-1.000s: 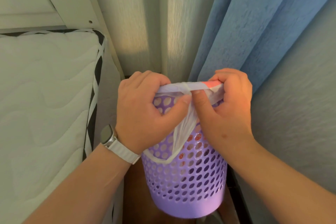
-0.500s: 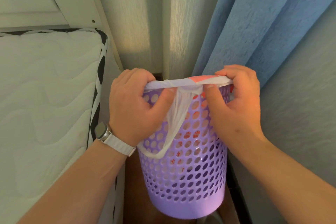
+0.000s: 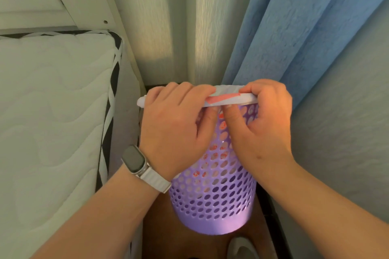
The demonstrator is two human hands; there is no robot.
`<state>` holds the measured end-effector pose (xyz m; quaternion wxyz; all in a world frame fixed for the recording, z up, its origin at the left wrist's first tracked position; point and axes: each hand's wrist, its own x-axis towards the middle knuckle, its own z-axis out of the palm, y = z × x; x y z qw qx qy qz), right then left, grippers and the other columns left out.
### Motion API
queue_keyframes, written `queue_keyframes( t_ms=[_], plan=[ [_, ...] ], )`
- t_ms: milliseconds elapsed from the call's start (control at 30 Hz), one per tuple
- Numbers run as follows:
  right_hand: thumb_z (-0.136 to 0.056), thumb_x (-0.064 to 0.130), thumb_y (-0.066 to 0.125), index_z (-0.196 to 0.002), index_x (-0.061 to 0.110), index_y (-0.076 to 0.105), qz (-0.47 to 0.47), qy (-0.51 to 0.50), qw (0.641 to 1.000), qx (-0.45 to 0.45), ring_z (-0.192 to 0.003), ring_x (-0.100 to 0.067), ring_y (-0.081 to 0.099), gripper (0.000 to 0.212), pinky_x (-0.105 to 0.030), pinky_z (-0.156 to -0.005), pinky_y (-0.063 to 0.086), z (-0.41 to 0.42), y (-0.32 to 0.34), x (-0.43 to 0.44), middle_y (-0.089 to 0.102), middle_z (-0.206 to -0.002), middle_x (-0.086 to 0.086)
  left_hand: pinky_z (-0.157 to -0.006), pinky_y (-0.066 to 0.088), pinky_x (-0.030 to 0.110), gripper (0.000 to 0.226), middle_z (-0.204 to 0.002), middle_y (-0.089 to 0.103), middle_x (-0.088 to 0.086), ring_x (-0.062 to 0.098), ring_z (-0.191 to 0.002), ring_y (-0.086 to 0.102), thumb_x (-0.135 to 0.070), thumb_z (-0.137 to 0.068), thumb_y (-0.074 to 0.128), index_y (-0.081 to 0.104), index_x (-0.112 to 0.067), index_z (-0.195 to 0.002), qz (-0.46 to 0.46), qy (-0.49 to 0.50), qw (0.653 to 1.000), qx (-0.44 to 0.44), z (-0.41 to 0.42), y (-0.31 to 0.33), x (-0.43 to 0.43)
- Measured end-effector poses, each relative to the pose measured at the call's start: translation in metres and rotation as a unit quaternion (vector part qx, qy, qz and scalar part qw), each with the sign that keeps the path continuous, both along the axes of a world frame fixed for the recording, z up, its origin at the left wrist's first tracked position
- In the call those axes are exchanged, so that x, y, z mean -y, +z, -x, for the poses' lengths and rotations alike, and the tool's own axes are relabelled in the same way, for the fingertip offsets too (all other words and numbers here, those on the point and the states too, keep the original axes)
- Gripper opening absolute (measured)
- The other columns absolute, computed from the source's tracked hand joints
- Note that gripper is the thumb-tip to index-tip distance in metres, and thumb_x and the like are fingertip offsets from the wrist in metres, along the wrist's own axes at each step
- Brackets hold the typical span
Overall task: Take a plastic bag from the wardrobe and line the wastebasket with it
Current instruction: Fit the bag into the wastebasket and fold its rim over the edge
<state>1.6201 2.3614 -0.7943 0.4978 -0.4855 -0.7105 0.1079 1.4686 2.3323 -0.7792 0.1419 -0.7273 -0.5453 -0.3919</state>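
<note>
A purple perforated wastebasket (image 3: 216, 200) stands on the wooden floor between the bed and the wall. A white plastic bag (image 3: 225, 99) with a red patch is folded over its near rim, and red print shows through the holes lower down. My left hand (image 3: 174, 128), with a watch on the wrist, grips the bag at the rim's left side. My right hand (image 3: 263, 124) pinches the bag at the rim's right side, thumb pressed against the basket wall. The basket's opening is hidden behind the rim and my hands.
A white quilted mattress (image 3: 52, 122) with black-and-white edging fills the left. A blue curtain (image 3: 294, 27) hangs at the right beside a pale wall (image 3: 347, 122). A light door or panel (image 3: 168, 17) stands behind the basket. A pale rounded object (image 3: 240, 248) lies on the floor below.
The hanging loop of the bag that dangled down the front is gone from view. My hands have moved along the rim, the left one now covering the rim's left front.
</note>
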Motion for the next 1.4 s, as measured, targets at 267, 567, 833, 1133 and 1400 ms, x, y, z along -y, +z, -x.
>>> queue_keyframes(
  t_ms=[267, 567, 833, 1133, 1400],
  plan=[
    [-0.088, 0.044, 0.047, -0.112, 0.019, 0.059, 0.045, 0.043, 0.997, -0.054, -0.112, -0.015, 0.050, 0.036, -0.028, -0.100, 0.037, -0.005, 0.006, -0.004, 0.051, -0.112, 0.008, -0.065, 0.040, 0.042, 0.021, -0.072, 0.060, 0.004, 0.026, -0.068, 0.054, -0.026, -0.091, 0.053, 0.064, -0.010, -0.083, 0.028, 0.000, 0.999, 0.045, 0.029, -0.005, -0.008],
    [-0.089, 0.047, 0.051, -0.106, 0.025, 0.064, 0.073, 0.084, 0.992, -0.052, -0.107, -0.012, 0.056, 0.031, -0.026, -0.097, 0.042, -0.012, -0.002, -0.017, 0.059, -0.106, 0.009, -0.063, 0.043, 0.047, 0.022, -0.077, 0.049, -0.006, 0.021, -0.070, 0.050, -0.023, -0.090, 0.051, 0.060, -0.006, -0.082, -0.010, -0.040, 0.993, 0.111, 0.032, -0.005, -0.009],
    [-0.086, 0.042, 0.056, -0.096, 0.035, 0.058, 0.048, 0.061, 0.995, -0.055, -0.099, -0.011, 0.054, 0.012, -0.027, -0.090, 0.042, -0.012, -0.001, -0.014, 0.053, -0.096, 0.018, -0.061, 0.043, 0.049, 0.013, -0.077, 0.048, -0.007, 0.021, -0.069, 0.049, -0.023, -0.090, 0.052, 0.057, -0.012, -0.087, -0.026, -0.058, 0.991, 0.121, 0.030, -0.005, -0.009],
    [-0.088, 0.031, 0.060, -0.092, 0.018, 0.058, -0.021, 0.040, 0.999, -0.007, -0.092, -0.007, 0.043, 0.013, -0.047, -0.083, 0.042, -0.005, 0.000, -0.007, 0.046, -0.091, 0.013, -0.076, 0.040, 0.041, 0.028, -0.081, 0.066, -0.001, 0.023, -0.076, 0.060, -0.037, -0.090, 0.056, 0.071, -0.014, -0.096, 0.004, -0.002, 1.000, 0.006, 0.008, 0.000, -0.002],
    [-0.089, 0.035, 0.058, -0.109, 0.013, 0.061, -0.016, 0.062, 0.997, 0.032, -0.104, -0.010, 0.046, 0.029, -0.042, -0.095, 0.039, -0.002, -0.004, -0.003, 0.051, -0.105, 0.007, -0.059, 0.037, 0.035, 0.027, -0.066, 0.054, 0.000, 0.020, -0.060, 0.047, -0.030, -0.090, 0.053, 0.063, -0.009, -0.077, 0.003, -0.006, 0.999, 0.050, 0.019, -0.007, -0.005]
  ],
)
